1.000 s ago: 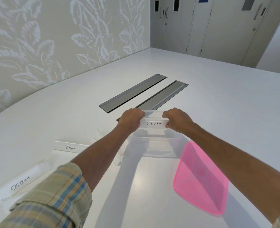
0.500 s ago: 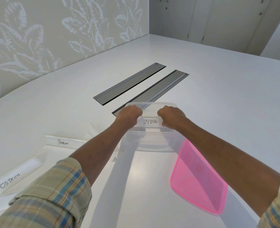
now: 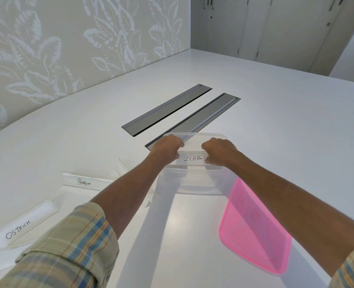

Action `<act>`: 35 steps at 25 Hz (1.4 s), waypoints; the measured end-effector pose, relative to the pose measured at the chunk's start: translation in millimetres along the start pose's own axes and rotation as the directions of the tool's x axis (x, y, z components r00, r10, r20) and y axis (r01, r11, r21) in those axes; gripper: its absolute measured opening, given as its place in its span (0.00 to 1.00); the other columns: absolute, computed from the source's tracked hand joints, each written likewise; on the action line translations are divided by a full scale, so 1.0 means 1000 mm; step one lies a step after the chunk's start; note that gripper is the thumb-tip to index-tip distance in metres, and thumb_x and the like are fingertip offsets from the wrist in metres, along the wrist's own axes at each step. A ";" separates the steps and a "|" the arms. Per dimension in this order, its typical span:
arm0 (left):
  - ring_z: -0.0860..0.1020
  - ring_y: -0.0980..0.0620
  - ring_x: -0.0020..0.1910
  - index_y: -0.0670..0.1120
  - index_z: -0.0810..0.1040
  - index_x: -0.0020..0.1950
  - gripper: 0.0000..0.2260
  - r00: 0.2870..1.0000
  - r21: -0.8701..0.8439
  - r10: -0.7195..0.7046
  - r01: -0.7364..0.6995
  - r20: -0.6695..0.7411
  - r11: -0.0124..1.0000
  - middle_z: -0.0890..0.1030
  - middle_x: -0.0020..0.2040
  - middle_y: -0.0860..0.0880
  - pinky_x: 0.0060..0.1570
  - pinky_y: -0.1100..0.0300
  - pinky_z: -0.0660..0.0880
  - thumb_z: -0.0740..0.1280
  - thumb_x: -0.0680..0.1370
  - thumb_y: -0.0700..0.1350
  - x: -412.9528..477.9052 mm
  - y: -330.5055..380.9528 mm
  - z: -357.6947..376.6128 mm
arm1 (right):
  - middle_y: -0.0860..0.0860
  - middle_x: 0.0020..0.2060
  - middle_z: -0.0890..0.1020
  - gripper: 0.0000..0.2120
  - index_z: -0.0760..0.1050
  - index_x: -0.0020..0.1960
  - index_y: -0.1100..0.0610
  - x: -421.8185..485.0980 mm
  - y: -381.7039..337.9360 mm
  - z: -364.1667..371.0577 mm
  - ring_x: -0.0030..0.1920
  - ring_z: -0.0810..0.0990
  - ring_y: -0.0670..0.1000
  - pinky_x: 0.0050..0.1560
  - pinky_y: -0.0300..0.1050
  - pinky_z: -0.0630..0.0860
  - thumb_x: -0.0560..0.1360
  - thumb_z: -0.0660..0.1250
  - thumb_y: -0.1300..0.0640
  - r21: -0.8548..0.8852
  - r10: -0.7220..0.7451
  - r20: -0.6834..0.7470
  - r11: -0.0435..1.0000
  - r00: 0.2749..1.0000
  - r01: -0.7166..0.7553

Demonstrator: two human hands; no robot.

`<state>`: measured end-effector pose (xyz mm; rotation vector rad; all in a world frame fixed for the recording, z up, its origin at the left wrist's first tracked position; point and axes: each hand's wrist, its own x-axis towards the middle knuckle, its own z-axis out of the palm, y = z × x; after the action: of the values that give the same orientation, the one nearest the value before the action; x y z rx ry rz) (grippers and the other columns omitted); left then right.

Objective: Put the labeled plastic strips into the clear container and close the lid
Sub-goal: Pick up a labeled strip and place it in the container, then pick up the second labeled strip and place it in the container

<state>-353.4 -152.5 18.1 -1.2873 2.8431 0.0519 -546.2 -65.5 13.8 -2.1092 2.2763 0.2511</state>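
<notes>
White table [image 3: 275, 132] bears container [image 3: 194, 183], pink lid [image 3: 255, 231], strips [image 3: 84, 181].

Left hand [image 3: 167, 149] and right hand [image 3: 219, 151] gripped ZEBRA strip [image 3: 192, 159] by its ends over open clear container [image 3: 194, 183]. Pink lid [image 3: 255, 231], PENGUIN strip [image 3: 84, 181], OSTRICH strip [image 3: 18, 229] lay on desk [image 3: 275, 132].

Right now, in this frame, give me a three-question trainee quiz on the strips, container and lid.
1. True or false: the pink lid is on the clear container.
2. Which word is on the strip held by the left hand and right hand? A Zebra, B Penguin, C Ostrich.
3. Name one labeled strip lying on the table.

Key: 1 false; 2 A; 3 Penguin strip or Ostrich strip.
</notes>
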 end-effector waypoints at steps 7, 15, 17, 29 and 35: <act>0.86 0.44 0.54 0.47 0.87 0.58 0.09 0.921 -0.295 -0.102 -0.014 -0.375 0.955 0.90 0.53 0.48 0.57 0.54 0.80 0.68 0.82 0.42 -0.026 -0.035 -0.061 | 0.53 0.66 0.81 0.24 0.77 0.70 0.51 -0.004 -0.010 -0.038 0.65 0.80 0.58 0.62 0.53 0.78 0.77 0.74 0.45 0.342 0.077 -0.119 0.939 0.990 -0.032; 0.84 0.41 0.54 0.48 0.85 0.57 0.13 0.926 -0.232 -0.260 0.198 -0.275 0.952 0.87 0.53 0.48 0.54 0.48 0.82 0.64 0.80 0.37 -0.077 -0.111 -0.060 | 0.52 0.47 0.85 0.12 0.81 0.51 0.55 -0.033 -0.099 -0.097 0.50 0.82 0.58 0.50 0.53 0.81 0.77 0.72 0.47 0.512 0.059 -0.337 0.849 0.940 0.130; 0.82 0.45 0.63 0.51 0.84 0.63 0.14 0.941 -0.253 -0.302 0.258 -0.153 0.933 0.85 0.62 0.50 0.62 0.49 0.80 0.67 0.81 0.39 -0.086 -0.122 -0.048 | 0.52 0.50 0.86 0.13 0.82 0.54 0.56 -0.037 -0.126 -0.100 0.52 0.84 0.56 0.54 0.53 0.82 0.77 0.73 0.47 0.554 0.015 -0.321 0.814 0.947 0.175; 0.75 0.52 0.73 0.60 0.81 0.70 0.24 0.975 -0.028 -0.153 0.160 0.162 0.987 0.78 0.74 0.57 0.67 0.50 0.76 0.72 0.78 0.38 -0.104 -0.158 -0.005 | 0.56 0.54 0.82 0.22 0.77 0.61 0.58 -0.044 -0.227 -0.026 0.55 0.82 0.60 0.43 0.48 0.70 0.77 0.72 0.43 0.399 -0.120 -0.064 0.907 0.991 0.136; 0.77 0.50 0.71 0.60 0.81 0.71 0.26 0.972 0.027 -0.123 0.120 0.201 0.992 0.80 0.72 0.55 0.64 0.53 0.76 0.75 0.76 0.39 -0.096 -0.167 0.009 | 0.56 0.55 0.81 0.21 0.77 0.59 0.59 -0.045 -0.238 0.003 0.57 0.82 0.60 0.44 0.47 0.70 0.75 0.75 0.45 0.361 -0.045 -0.023 0.931 0.999 0.050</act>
<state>-164.5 -189.7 8.2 -1.3650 2.5863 0.1509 -306.9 -37.1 -6.3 -1.9743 2.0769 -0.1748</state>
